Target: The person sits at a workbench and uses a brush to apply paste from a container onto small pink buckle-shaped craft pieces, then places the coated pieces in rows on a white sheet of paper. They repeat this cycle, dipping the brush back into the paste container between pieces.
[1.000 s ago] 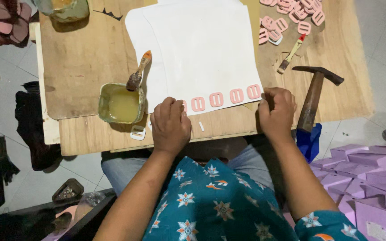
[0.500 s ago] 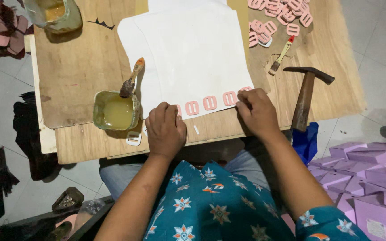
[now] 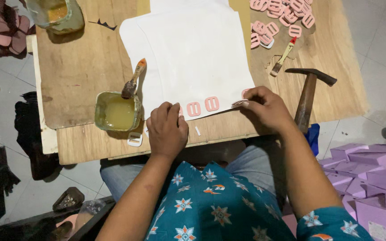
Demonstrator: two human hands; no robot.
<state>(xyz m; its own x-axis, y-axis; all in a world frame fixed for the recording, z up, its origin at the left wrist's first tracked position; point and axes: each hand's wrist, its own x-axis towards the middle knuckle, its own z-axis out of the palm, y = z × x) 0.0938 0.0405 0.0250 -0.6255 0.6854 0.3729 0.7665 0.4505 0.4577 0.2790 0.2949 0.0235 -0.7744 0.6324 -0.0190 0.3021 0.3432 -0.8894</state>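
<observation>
A white sheet point(image 3: 193, 58) lies on a wooden board point(image 3: 77, 67) across my lap. Pink buckle-shaped pieces point(image 3: 202, 107) sit in a row along the sheet's near edge. My left hand point(image 3: 166, 129) rests knuckles-up on the sheet's near left corner, fingers curled, partly covering one pink piece. My right hand point(image 3: 264, 107) pinches the sheet's near right corner between thumb and fingers, next to another pink piece point(image 3: 245, 93).
A tub of yellowish glue point(image 3: 117, 111) holds a brush point(image 3: 132, 80) left of the sheet. A hammer point(image 3: 307, 96) and a small brush point(image 3: 282, 56) lie to the right. Several pink pieces point(image 3: 278, 18) are piled at top right. Purple boxes point(image 3: 371, 178) stand on the floor.
My right hand has slid left along the near edge and now pinches the sheet's corner. The left hand stays put. The view has shifted slightly.
</observation>
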